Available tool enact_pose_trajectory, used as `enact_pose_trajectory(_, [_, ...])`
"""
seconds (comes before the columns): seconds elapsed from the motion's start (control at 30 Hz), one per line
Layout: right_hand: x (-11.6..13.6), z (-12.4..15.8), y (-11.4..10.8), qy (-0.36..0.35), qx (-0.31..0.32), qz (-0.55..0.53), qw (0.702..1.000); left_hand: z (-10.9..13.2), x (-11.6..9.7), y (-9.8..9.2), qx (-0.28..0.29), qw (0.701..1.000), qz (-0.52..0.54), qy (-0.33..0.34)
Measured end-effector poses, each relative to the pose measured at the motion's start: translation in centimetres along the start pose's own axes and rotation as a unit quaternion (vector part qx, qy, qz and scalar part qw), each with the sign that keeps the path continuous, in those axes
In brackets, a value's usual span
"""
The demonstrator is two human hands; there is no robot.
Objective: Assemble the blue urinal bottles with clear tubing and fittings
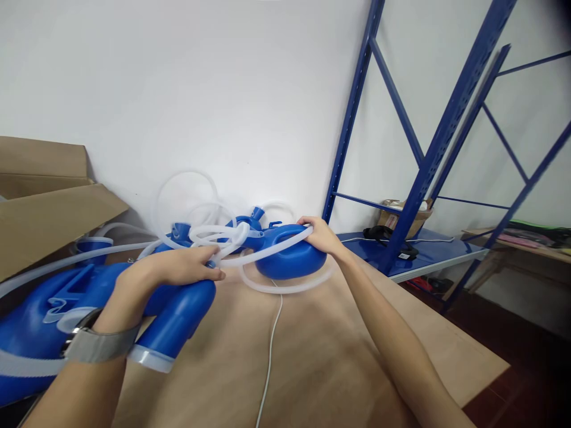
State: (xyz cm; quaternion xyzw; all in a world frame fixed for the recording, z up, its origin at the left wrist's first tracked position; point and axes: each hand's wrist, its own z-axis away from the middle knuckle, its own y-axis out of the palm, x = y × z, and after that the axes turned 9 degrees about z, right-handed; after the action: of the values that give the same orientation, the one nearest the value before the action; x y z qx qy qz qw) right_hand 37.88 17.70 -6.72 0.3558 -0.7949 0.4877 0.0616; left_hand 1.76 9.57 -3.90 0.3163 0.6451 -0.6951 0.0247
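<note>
My right hand (pixel 319 236) grips the back right end of a blue plastic urinal bottle (pixel 289 258), with a translucent tube (pixel 272 252) running across it to the fingers. The fingers of my left hand (pixel 191 266) are closed on the tube beside the coiled loops (pixel 223 236). Just below that hand lies the bent blue neck (pixel 178 321) of another bottle, with a whitish cap at its end. A large blue bottle body (pixel 27 321) with a handle is at the left, partly covered by my left forearm and watch. More blue bottles lie behind.
An open cardboard box (pixel 49 208) is at the left on the brown tabletop (pixel 334 356). A thin white cable (pixel 270 356) runs toward me. To the right rises a blue metal rack (pixel 432 148), with a small carton (pixel 404 217) and black items on its shelf. The white wall is behind.
</note>
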Motion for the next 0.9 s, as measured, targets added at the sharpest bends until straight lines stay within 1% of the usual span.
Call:
enact_pose_trajectory(0.1, [-2.7, -0.1, -0.8, 0.010, -0.009, 0.014, 1.000, -0.8, -2.0, 1.3, 0.076, 0.997, -0.018, -0.022])
enact_pose_trajectory(0.17, [-4.3, -0.2, -0.7, 0.023, 0.006, 0.008, 1.000, -1.2, -2.7, 2.0, 0.110, 0.994, -0.023, -0.014])
enact_pose_trajectory(0.23, [-5.9, -0.2, -0.4, 0.030, 0.024, 0.002, 0.999, -1.4, -3.0, 2.5, 0.131, 0.991, -0.022, 0.000])
enact_pose_trajectory(0.33, [-8.0, 0.0, -0.2, 0.040, 0.075, 0.002, 0.996, -1.3, -3.1, 2.7, 0.149, 0.989, -0.028, -0.001])
enact_pose_trajectory(0.4, [-9.2, 0.4, -0.5, 0.052, 0.118, 0.015, 0.992, -1.0, -3.4, 2.5, 0.162, 0.986, -0.024, 0.001])
enact_pose_trajectory(0.47, [-10.3, 1.0, -1.4, 0.062, 0.155, 0.032, 0.986, -0.7, -3.7, 2.1, 0.181, 0.983, -0.002, 0.030])
enact_pose_trajectory(0.57, [-10.9, 2.0, -3.6, 0.065, 0.210, 0.043, 0.975, -0.3, -4.0, 1.6, 0.191, 0.976, 0.039, 0.095])
enact_pose_trajectory(0.63, [-10.1, 2.5, -5.4, 0.067, 0.269, 0.049, 0.960, -0.3, -3.9, 1.5, 0.186, 0.975, 0.058, 0.111])
enact_pose_trajectory(0.67, [-9.2, 2.7, -6.3, 0.065, 0.296, 0.057, 0.951, -0.3, -3.8, 1.5, 0.186, 0.974, 0.072, 0.107])
enact_pose_trajectory(0.7, [-7.9, 2.9, -7.0, 0.058, 0.312, 0.075, 0.945, -0.4, -3.6, 1.5, 0.184, 0.973, 0.094, 0.100])
enact_pose_trajectory(0.73, [-6.2, 3.1, -7.5, 0.037, 0.308, 0.098, 0.946, -0.5, -3.4, 1.6, 0.181, 0.972, 0.120, 0.090])
enact_pose_trajectory(0.77, [-4.2, 3.3, -7.6, 0.010, 0.279, 0.120, 0.953, -0.6, -3.2, 1.7, 0.175, 0.971, 0.147, 0.077])
enact_pose_trajectory(0.8, [-1.9, 3.6, -7.4, -0.032, 0.241, 0.132, 0.961, -0.7, -3.1, 1.7, 0.167, 0.969, 0.173, 0.059])
enact_pose_trajectory(0.87, [3.1, 4.3, -5.9, -0.155, 0.181, 0.132, 0.962, -0.9, -3.0, 1.9, 0.143, 0.962, 0.229, 0.027])
enact_pose_trajectory(0.9, [5.4, 4.7, -4.6, -0.222, 0.160, 0.133, 0.953, -1.0, -3.1, 2.0, 0.131, 0.957, 0.257, 0.017])
